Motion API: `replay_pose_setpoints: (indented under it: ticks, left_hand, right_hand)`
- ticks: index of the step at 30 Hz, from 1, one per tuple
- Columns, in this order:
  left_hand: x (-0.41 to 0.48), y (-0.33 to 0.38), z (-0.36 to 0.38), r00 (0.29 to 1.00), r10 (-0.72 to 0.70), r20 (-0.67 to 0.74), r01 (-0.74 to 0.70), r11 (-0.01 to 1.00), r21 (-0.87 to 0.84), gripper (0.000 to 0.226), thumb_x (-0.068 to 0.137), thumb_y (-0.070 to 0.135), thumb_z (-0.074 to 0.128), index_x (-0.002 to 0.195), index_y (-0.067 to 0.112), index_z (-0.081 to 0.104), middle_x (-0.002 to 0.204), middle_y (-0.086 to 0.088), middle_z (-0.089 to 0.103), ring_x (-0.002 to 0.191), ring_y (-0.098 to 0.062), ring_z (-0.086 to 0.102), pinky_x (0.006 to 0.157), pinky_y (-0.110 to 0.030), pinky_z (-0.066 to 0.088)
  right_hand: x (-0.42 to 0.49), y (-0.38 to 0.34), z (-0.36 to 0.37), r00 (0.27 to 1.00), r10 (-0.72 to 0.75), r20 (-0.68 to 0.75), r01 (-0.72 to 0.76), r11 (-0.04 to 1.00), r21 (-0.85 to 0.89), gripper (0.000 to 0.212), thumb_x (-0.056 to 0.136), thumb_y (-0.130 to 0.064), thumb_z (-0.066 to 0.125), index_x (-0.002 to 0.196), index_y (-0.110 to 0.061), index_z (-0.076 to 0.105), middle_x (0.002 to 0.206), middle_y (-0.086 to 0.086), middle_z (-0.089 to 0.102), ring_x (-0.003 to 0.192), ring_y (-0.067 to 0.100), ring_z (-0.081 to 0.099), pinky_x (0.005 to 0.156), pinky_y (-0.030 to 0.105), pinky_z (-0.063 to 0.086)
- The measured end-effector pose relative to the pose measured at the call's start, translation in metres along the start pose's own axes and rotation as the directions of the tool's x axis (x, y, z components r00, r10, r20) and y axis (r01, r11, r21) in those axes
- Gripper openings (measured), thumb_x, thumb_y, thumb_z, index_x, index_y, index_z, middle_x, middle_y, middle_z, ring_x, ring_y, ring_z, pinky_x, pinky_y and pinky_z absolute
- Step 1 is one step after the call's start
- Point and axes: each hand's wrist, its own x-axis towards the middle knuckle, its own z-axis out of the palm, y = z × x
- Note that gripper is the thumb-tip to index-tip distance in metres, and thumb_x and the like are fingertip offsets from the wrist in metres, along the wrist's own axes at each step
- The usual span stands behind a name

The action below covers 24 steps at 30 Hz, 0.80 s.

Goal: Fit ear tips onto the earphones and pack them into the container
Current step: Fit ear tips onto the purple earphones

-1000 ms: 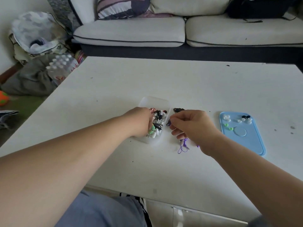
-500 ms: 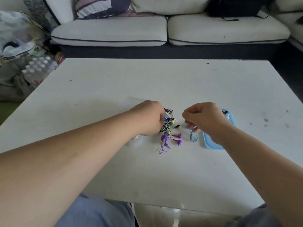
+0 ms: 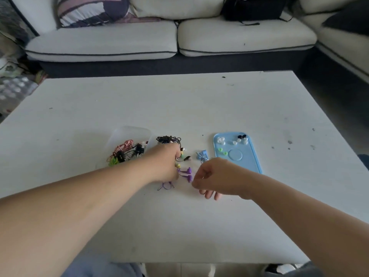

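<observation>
Left hand [image 3: 166, 163] at frame centre, fingers curled down over the cord of the purple earphones [image 3: 187, 173]. The two purple buds stick out to its right and thin cord loops show below it on the worktop [image 3: 179, 226]. Its fingertips are hidden.

Right hand [image 3: 216, 176] just right of the purple buds, thumb and forefinger pressed together in a pinch. What sits between them is too small to tell. Its lower fingers hang loose, near the worktop.

Clear container [image 3: 129, 131] left of centre, partly behind the left forearm. It holds a tangle of packed earphones [image 3: 127, 151] in pink, black, green and white.

Black earphone bundle [image 3: 167, 139] lies on the worktop just above the left hand, beside the container's right side. Blue earphones [image 3: 201, 155] lie between the two hands and the blue tray [image 3: 248, 157], just above the right hand. A couple of loose buds, light and dark, sit by the left knuckles.

Blue tray right of centre, flat on the worktop, carrying loose ear tips [image 3: 221, 140]: white ones upper left, black and white ones upper right, green ones mid left.

White sofa [image 3: 103, 45] across the top of the frame, with a striped cushion [image 3: 89, 11] at upper left and a black bag [image 3: 253, 7] at upper right.
</observation>
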Motion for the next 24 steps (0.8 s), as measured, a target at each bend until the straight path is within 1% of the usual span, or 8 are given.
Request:
replay_pose_setpoints:
  ticks: [2,5,7,10,12,15,19,24]
  left_hand:
    - [-0.004,0.004,-0.011,0.996,-0.062,0.068,0.071,0.988,-0.137,0.042,0.08,0.024,0.074,0.118,0.027,0.057,0.107,0.004,0.067,0.094,-0.017,0.065,0.069,-0.024,0.049]
    - [-0.013,0.011,-0.032,0.992,-0.091,0.092,0.118,0.925,-0.361,0.026,0.082,0.012,0.064,0.106,0.022,0.069,0.094,-0.008,0.078,0.068,-0.018,0.064,0.062,-0.024,0.048]
    - [-0.021,0.016,-0.043,0.99,-0.097,0.103,0.138,0.833,-0.536,0.033,0.083,-0.001,0.052,0.1,0.013,0.075,0.08,-0.015,0.075,0.06,-0.02,0.06,0.059,-0.025,0.044]
    - [-0.034,0.021,-0.055,0.988,-0.033,0.152,0.137,0.637,-0.759,0.046,0.082,-0.011,0.04,0.1,0.005,0.08,0.08,-0.016,0.07,0.06,-0.024,0.057,0.059,-0.029,0.043]
    - [-0.041,0.025,-0.061,0.986,0.036,0.163,0.114,0.566,-0.817,0.052,0.081,-0.013,0.035,0.1,0.005,0.081,0.087,-0.018,0.074,0.06,-0.021,0.055,0.056,-0.03,0.044]
    - [-0.047,0.032,-0.066,0.982,0.096,0.161,0.098,0.472,-0.876,0.054,0.083,-0.014,0.033,0.103,0.004,0.08,0.096,-0.02,0.076,0.065,-0.022,0.06,0.062,-0.035,0.052]
    - [-0.046,0.032,-0.066,0.986,0.108,0.128,0.064,0.463,-0.884,0.054,0.083,-0.014,0.033,0.102,0.004,0.08,0.088,-0.014,0.074,0.078,-0.027,0.065,0.075,-0.043,0.054]
    - [-0.042,0.031,-0.062,0.99,0.085,0.109,0.06,0.447,-0.892,0.053,0.083,-0.015,0.035,0.096,0.006,0.082,0.088,-0.014,0.074,0.078,-0.029,0.065,0.074,-0.043,0.056]
  right_hand:
    - [-0.003,0.002,-0.005,1.0,0.004,-0.012,-0.004,1.0,0.016,0.016,0.091,-0.025,0.072,0.096,-0.009,0.071,0.091,0.01,0.078,0.07,0.013,0.072,0.064,0.028,0.06]
    - [-0.007,0.002,-0.011,0.999,0.003,-0.034,-0.001,0.998,0.06,0.015,0.09,-0.022,0.074,0.099,-0.009,0.071,0.093,0.013,0.077,0.071,0.013,0.071,0.062,0.025,0.058]
    - [-0.011,0.001,-0.014,0.999,-0.006,-0.036,0.009,0.996,0.086,0.021,0.088,-0.022,0.077,0.105,-0.011,0.07,0.094,0.013,0.077,0.072,0.013,0.072,0.065,0.026,0.06]
    - [-0.016,-0.001,-0.018,0.998,-0.04,0.044,0.034,0.991,0.127,0.051,0.084,-0.022,0.083,0.13,-0.021,0.061,0.109,0.003,0.075,0.073,0.009,0.072,0.07,0.02,0.059]
    - [-0.019,-0.003,-0.02,0.99,-0.107,0.087,0.083,0.967,0.24,0.066,0.083,-0.017,0.085,0.14,-0.03,0.055,0.121,-0.001,0.07,0.088,0.017,0.076,0.082,0.024,0.06]
    - [-0.022,-0.004,-0.023,0.968,-0.235,0.086,0.157,0.837,0.524,0.052,0.09,0.003,0.073,0.136,-0.018,0.061,0.128,0.016,0.067,0.11,0.033,0.072,0.094,0.039,0.059]
    - [-0.023,-0.008,-0.026,0.95,-0.305,0.064,0.163,0.66,0.734,0.039,0.095,0.005,0.062,0.133,-0.001,0.058,0.125,0.025,0.069,0.11,0.038,0.07,0.092,0.039,0.059]
    - [-0.019,-0.011,-0.028,0.957,-0.289,-0.012,0.172,0.536,0.827,0.039,0.088,-0.006,0.064,0.127,0.001,0.064,0.114,0.02,0.073,0.104,0.03,0.072,0.084,0.032,0.061]
